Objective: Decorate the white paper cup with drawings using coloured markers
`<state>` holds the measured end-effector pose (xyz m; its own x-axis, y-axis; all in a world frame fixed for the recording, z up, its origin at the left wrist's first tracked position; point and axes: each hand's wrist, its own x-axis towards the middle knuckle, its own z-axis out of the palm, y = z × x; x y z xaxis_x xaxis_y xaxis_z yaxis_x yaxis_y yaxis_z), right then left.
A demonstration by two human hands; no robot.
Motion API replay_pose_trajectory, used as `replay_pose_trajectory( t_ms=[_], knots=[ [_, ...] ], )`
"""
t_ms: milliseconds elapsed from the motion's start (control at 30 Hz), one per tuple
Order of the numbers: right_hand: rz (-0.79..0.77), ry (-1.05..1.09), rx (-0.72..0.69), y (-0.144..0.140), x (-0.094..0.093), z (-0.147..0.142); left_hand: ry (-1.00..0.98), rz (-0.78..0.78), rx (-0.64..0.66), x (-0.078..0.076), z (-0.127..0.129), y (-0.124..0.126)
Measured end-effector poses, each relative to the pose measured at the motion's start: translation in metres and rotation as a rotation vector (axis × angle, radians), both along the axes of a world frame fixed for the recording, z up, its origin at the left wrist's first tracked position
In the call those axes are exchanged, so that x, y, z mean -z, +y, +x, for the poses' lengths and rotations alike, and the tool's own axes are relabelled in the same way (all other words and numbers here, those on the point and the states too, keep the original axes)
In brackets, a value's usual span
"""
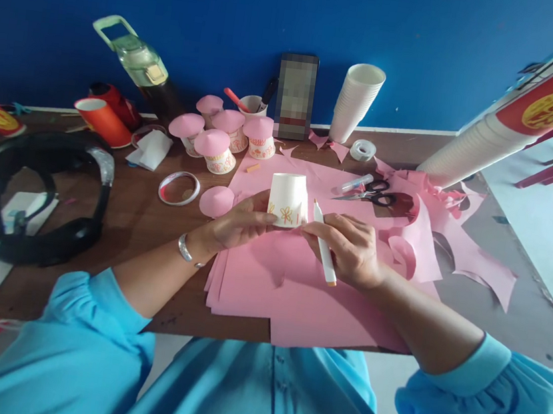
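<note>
White paper cup (287, 199) upside down, orange flower doodles near its rim, held over pink paper sheets (291, 289) on the bench (144, 217). Left hand (239, 224) fingers clamped on cup's side. Right hand (352, 248) touches cup's other side, fingers closed around a white marker (323, 252) with orange end. Behind: four pink-topped cups (222, 136) grouped together, a small cup (253, 105) holding pens, a stack of white cups (354, 101), an orange cup (103, 120) on its side. Scissors (371, 195) and tape roll (363, 150) nearby.
</note>
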<state>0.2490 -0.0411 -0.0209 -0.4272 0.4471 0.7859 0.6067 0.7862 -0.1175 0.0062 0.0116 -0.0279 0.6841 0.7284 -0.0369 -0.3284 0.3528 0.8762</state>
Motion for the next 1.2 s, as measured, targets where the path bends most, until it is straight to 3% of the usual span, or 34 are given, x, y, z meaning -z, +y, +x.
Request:
replay_pose_trajectory(
  t_ms=[267,567,933,1100,1200],
  knots=[
    [0.0,0.07,0.059,0.0001,0.0021,-0.0003,-0.075,-0.085,-0.063,0.003,-0.0014,0.003],
    [-0.033,0.022,-0.165,0.0014,0.0012,0.001,-0.078,-0.103,-0.086,0.0005,-0.0002,0.0035],
    [0.027,-0.017,-0.081,0.0019,-0.0014,-0.0038,-0.013,-0.018,-0.07,0.0059,-0.0026,0.0033],
    [-0.033,-0.021,-0.035,0.0014,0.0013,-0.003,0.041,0.044,0.0,0.0071,-0.0014,0.0065],
    [-0.061,0.008,-0.025,0.0026,0.0054,-0.0016,0.071,0.055,-0.021,0.004,0.0021,0.0063]
  ],
)
